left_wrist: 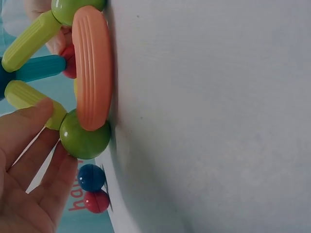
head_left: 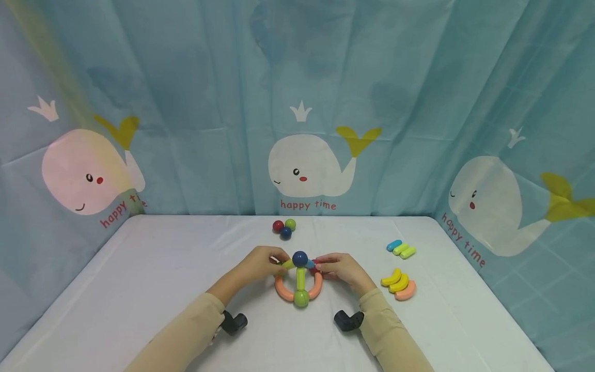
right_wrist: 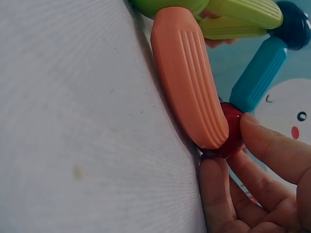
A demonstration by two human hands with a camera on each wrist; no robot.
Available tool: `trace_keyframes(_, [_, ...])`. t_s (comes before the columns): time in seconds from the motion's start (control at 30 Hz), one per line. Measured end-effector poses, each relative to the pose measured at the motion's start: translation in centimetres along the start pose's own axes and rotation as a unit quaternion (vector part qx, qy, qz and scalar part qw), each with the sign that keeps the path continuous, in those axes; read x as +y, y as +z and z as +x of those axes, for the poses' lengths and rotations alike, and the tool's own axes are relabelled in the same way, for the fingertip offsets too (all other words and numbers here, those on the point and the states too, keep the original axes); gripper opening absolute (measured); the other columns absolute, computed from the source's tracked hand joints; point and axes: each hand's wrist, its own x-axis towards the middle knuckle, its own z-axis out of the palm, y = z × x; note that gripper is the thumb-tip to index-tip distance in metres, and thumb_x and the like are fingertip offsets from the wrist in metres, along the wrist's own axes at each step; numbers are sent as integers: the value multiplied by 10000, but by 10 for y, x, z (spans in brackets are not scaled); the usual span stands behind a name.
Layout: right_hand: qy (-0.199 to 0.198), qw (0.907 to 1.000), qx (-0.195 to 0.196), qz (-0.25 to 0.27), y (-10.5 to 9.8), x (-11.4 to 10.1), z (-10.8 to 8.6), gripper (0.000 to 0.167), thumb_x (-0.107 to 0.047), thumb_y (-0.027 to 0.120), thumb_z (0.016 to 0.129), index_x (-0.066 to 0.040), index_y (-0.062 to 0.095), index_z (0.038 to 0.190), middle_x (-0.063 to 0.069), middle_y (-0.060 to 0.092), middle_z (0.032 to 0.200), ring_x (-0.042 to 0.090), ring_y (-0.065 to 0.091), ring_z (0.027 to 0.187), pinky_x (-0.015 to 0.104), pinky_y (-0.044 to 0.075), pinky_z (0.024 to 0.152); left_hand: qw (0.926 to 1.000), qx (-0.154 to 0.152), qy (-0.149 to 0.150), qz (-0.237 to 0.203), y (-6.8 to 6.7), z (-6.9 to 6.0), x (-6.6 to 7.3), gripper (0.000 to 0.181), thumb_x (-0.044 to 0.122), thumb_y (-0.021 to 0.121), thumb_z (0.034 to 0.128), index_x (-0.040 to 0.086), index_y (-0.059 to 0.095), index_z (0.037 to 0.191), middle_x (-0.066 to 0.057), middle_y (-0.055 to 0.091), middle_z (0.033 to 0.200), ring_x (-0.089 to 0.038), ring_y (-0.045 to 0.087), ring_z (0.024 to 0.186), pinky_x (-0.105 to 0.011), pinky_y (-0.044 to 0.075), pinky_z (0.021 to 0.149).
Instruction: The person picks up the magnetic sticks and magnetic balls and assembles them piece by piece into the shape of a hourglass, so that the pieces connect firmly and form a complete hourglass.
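Note:
A toy frame of balls and rods stands mid-table, with a dark blue ball (head_left: pixel 299 258) on top. From it a lime rod (head_left: pixel 300 279) slopes down to the front green ball (head_left: pixel 301 298), where two coral curved rods (head_left: pixel 284 292) meet. My left hand (head_left: pixel 260 262) pinches another lime rod (left_wrist: pixel 26 96), thumb on it, fingers beside a second green ball (left_wrist: pixel 85 134). With thumb and fingertips, my right hand (head_left: pixel 342 267) holds the red ball (right_wrist: pixel 235 127) below the blue rod (right_wrist: pixel 260 73). The frame's far side is partly hidden.
Behind the frame sit loose red, green and blue balls (head_left: pixel 285 233). To the right lie short straight rods (head_left: pixel 401 249), one blue and two lime. Nearer are yellow curved rods (head_left: pixel 398 283) and a coral curved rod (head_left: pixel 406 291). A whale-print curtain (head_left: pixel 204 170) surrounds the table.

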Motion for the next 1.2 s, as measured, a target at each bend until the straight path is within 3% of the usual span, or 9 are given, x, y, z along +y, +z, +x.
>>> trace_keyframes(0.2, [16, 10000, 1, -7, 0, 0, 0, 277, -188, 708, 909, -68, 722, 1158, 76, 752, 1100, 138, 679, 970, 364, 576, 914, 10000, -11, 61, 70, 0, 0, -4, 244, 144, 790, 827, 174, 730, 1061, -5, 707, 1074, -198, 652, 1038, -402, 564, 918])
trace_keyframes(0.43, [-34, 10000, -45, -49, -1, -1, -1, 265, -176, 695, 917, -69, 721, 1158, 72, 754, 1096, 131, 677, 980, 372, 569, 931, 9989, -55, -434, -155, 0, -4, -12, 313, 154, 789, 833, 166, 713, 1136, -29, 688, 1189, -213, 639, 1104, -408, 565, 912])
trace_keyframes(0.57, [-56, 9999, -81, -59, -2, -1, -3, 272, -162, 685, 918, -59, 716, 1168, 81, 749, 1106, 145, 679, 988, 390, 559, 951, 9981, -105, -461, -401, 0, -7, -18, 305, 169, 768, 851, 179, 715, 1151, -30, 688, 1210, -221, 636, 1123, -424, 568, 903])
trace_keyframes(0.83, [35, 9999, -84, -115, -9, -2, -10, 340, -203, 734, 882, -70, 707, 1193, 79, 736, 1136, 174, 681, 986, 415, 538, 992, 9948, -74, -592, -825, 1, -11, -26, 363, 213, 770, 849, 122, 689, 1191, -43, 687, 1126, -158, 649, 996, -368, 585, 861])
trace_keyframes(1.0, [28, 9983, 586, 68, -34, -10, -18, 382, -277, 688, 928, -42, 679, 1229, 130, 713, 1202, 217, 712, 1031, 431, 529, 1018, 9945, -24, -498, -918, 3, -13, -31, 336, 201, 758, 847, 107, 693, 1163, -38, 689, 1105, -156, 640, 988, -358, 582, 855])
trace_keyframes(1.2, [70, 9889, 1404, 483, -93, -11, -34, 533, -396, 624, 969, -24, 577, 1349, 178, 581, 1398, 240, 634, 1194, 429, 470, 1096, 9952, 55, -536, -820, -1, -17, -31, 307, 233, 788, 801, 134, 709, 1081, -2, 700, 1042, -171, 625, 988, -365, 552, 833])
